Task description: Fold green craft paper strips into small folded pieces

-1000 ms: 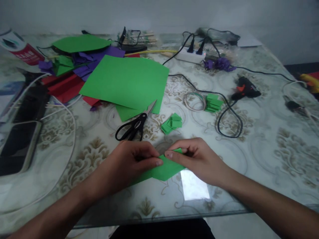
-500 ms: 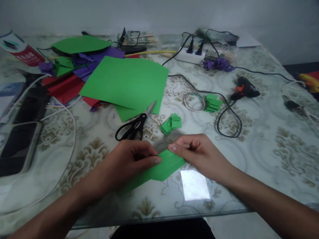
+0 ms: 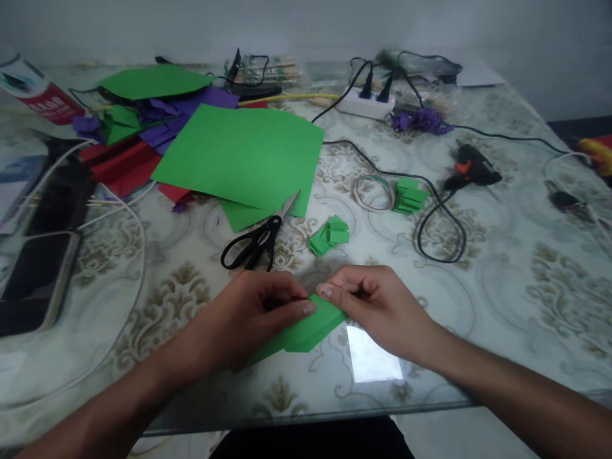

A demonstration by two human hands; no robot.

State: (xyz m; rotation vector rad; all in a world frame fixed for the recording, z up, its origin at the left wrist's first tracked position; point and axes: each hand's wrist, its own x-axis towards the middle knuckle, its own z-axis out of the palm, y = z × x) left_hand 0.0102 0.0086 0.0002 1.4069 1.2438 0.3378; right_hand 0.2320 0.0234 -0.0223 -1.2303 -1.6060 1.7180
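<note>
A green sheet of paper [image 3: 310, 329], creased and partly folded, is held between my two hands near the table's front edge. My left hand [image 3: 261, 312] pinches its upper left part, thumb on top and the other fingers behind. At its upper right edge my right hand [image 3: 375, 303] grips it between thumb and curled fingers. Part of the paper is hidden under my left hand. Just beyond my hands lie black-handled scissors [image 3: 262, 239], blades partly apart, and a small bundle of folded green paper pieces [image 3: 329, 234].
Large green sheets [image 3: 243, 156] lie at the back left over purple and red paper [image 3: 122, 169]. A phone [image 3: 38, 280] and white cable are at left. To the right are a tape ring [image 3: 374, 193], more folded green paper [image 3: 410, 196], a black glue gun [image 3: 473, 167] and a power strip [image 3: 367, 102].
My right hand has shifted slightly left and down, closer to my left hand. Less of the green paper shows between them, and its lower left part has tilted.
</note>
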